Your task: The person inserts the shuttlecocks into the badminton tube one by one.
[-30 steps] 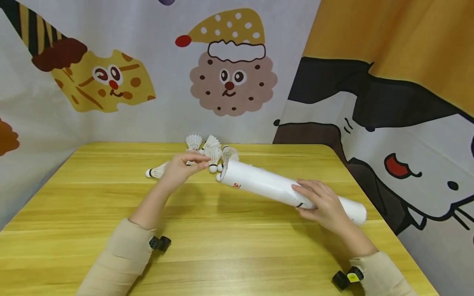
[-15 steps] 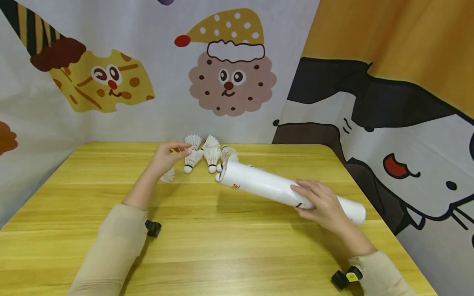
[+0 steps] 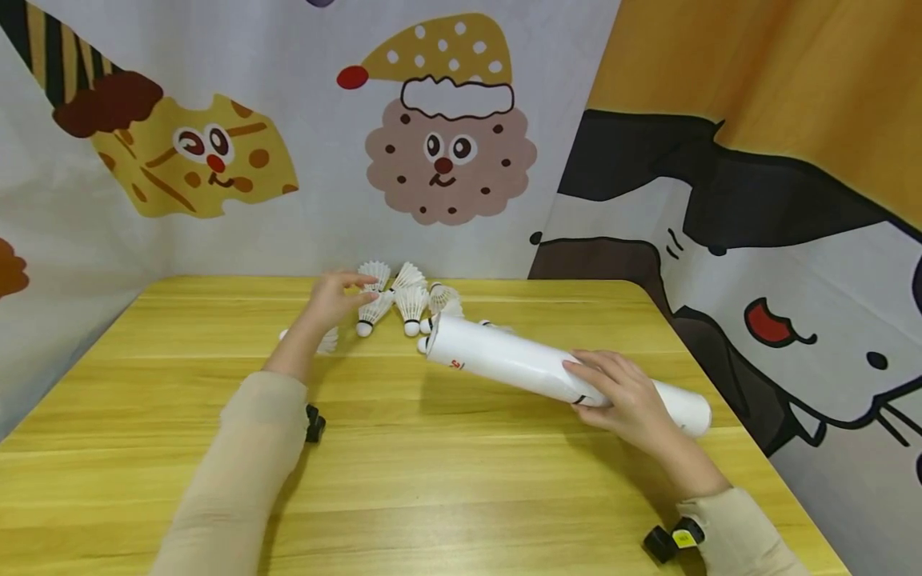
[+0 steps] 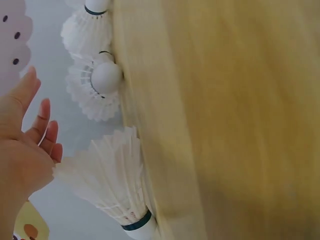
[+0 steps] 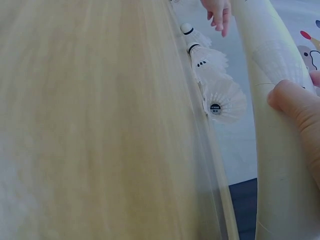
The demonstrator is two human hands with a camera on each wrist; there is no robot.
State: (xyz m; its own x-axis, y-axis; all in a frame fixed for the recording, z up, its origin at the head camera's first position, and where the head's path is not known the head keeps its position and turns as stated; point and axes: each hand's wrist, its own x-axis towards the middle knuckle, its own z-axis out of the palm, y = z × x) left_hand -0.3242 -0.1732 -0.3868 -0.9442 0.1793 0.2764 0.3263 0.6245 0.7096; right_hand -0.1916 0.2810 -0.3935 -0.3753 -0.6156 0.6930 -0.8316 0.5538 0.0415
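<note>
In the head view my left hand (image 3: 337,299) hovers at the left side of a loose group of white feather shuttlecocks, thumb and fingers parted. Its fingertips are close to a shuttlecock (image 3: 374,308) and another behind it (image 3: 374,274); contact is not clear. The left wrist view shows this hand (image 4: 27,140) pinching nothing, with a shuttlecock (image 4: 112,180) beside it. My right hand (image 3: 628,400) grips a long white tube (image 3: 515,360) around its middle, tilted with its far-left end raised. A shuttlecock's cork (image 3: 422,345) shows at that end.
More shuttlecocks (image 3: 411,308) lie near the back edge of the wooden table (image 3: 461,496), some partly behind the tube. One shuttlecock (image 3: 328,341) lies apart, partly hidden by my left wrist. A printed curtain (image 3: 324,200) hangs behind the table.
My left hand has moved left from the middle shuttlecock, uncovering one in front, then shifted slightly right. The right hand and the tube have stayed in place.
</note>
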